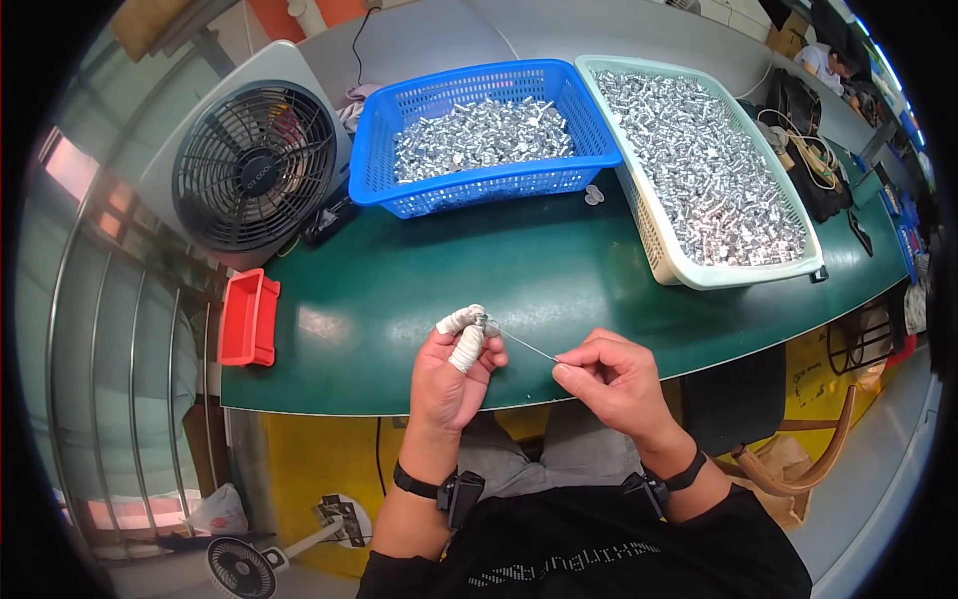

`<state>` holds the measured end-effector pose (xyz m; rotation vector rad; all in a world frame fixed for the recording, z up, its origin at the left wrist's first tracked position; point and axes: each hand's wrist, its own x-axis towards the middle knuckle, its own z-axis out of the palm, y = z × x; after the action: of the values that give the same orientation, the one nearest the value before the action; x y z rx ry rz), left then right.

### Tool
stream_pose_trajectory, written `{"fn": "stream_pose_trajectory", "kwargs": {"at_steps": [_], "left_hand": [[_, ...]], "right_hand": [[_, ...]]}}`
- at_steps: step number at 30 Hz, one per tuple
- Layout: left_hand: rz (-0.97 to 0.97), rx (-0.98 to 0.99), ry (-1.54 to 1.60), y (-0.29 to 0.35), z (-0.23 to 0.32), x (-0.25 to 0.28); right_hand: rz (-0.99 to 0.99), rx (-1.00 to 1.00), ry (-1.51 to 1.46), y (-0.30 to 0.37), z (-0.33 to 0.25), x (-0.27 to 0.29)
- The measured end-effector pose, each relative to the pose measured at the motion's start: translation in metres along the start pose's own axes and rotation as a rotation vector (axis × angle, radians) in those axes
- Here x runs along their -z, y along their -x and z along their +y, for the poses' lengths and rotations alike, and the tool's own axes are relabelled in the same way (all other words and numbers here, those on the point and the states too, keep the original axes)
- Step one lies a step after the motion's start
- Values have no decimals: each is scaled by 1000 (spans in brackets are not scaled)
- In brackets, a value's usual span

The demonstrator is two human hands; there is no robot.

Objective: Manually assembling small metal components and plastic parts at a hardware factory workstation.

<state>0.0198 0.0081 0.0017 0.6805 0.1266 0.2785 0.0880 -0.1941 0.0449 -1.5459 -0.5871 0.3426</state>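
My left hand (454, 369), with white wrappings on the thumb and a finger, pinches a small metal part (482, 320) above the green table's front edge. My right hand (614, 379) is closed on the near end of a thin metal rod (527, 345). The rod's other end reaches to the small part in the left hand; whether it goes into the part is too small to tell. Beyond the hands, a blue basket (489, 190) holds many small silvery metal parts. A pale green basket (654, 235) at the right is filled with similar parts.
A box fan (257, 165) stands at the far left, above a small red bin (249, 317). Two small pieces (594, 195) lie between the baskets on the green table (369, 299). Black bags and cables (813, 165) lie at the far right. A wooden-armed chair (798, 464) is at the lower right.
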Motion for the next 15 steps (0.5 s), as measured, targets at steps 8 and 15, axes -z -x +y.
{"fn": "stream_pose_trajectory", "kwargs": {"at_steps": [8,15], "left_hand": [[-36,38,-18,0,1,2],[-93,112,-76,0,8,-6]], "right_hand": [[-28,-22,12,0,-5,4],[-90,-67,17,-4,-12,14]]}}
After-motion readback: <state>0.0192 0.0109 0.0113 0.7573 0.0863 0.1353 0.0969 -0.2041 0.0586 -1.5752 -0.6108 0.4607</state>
